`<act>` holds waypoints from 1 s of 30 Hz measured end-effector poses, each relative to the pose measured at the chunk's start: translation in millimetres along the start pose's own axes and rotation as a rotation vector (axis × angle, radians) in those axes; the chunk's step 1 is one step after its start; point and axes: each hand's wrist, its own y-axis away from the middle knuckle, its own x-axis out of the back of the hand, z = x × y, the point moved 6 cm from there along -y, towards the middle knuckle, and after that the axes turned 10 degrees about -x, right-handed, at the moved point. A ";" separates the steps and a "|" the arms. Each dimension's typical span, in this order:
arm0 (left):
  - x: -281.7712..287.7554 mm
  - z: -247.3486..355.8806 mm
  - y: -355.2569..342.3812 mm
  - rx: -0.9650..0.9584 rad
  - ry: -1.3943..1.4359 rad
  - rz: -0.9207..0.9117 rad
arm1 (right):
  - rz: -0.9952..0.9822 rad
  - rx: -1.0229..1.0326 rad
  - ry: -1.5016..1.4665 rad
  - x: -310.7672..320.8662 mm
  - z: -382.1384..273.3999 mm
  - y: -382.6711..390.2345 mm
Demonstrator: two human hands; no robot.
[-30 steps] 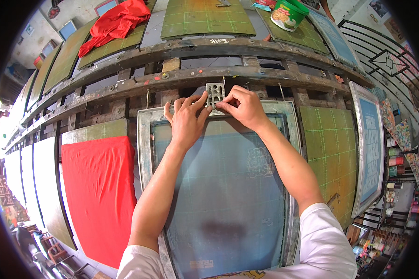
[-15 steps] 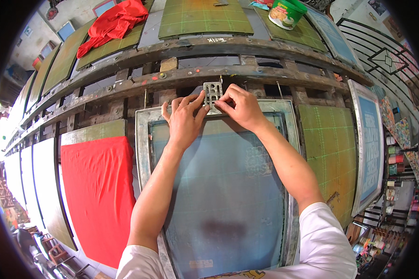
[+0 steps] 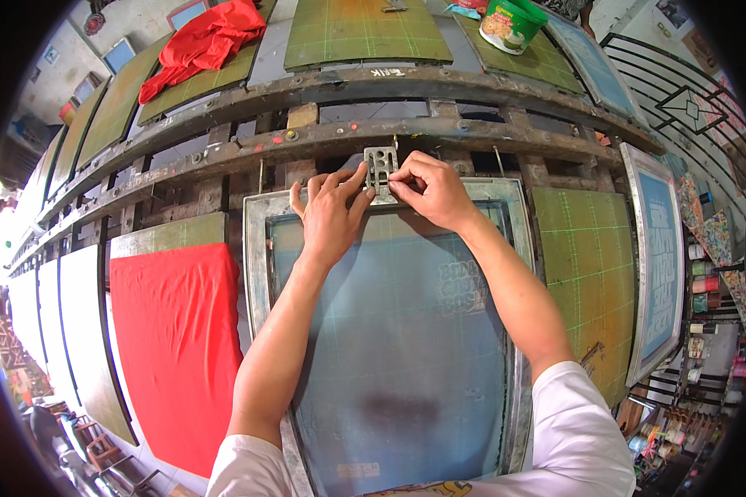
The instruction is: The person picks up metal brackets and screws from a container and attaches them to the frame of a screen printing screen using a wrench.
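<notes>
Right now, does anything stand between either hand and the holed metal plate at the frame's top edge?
Nothing visible does: the left hand is at the left side of the metal plate, the right hand at its right.

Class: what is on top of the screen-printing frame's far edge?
A perforated metal plate overlaps the frame, between the left hand and right hand. Fingers cover parts of the plate's sides; its underside is hidden.

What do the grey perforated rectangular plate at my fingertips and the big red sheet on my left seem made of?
The grey perforated rectangular plate: probably metal, dull finish, judging by its grey tone and hard-edged holes. The big red sheet: fabric, fairly matte, shown by its soft wrinkles; fibre unclear.
</notes>
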 end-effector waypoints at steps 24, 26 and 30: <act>-0.4 -0.3 0.8 0.005 0.004 0.002 | -0.018 -0.045 -0.019 -3.8 3.3 -2.4; -0.4 0.0 1.2 0.004 0.002 0.006 | 0.007 -0.046 0.006 -4.2 0.6 0.0; 1.2 1.1 1.6 0.001 -0.009 0.007 | 0.062 -0.012 0.101 -8.9 -0.6 1.4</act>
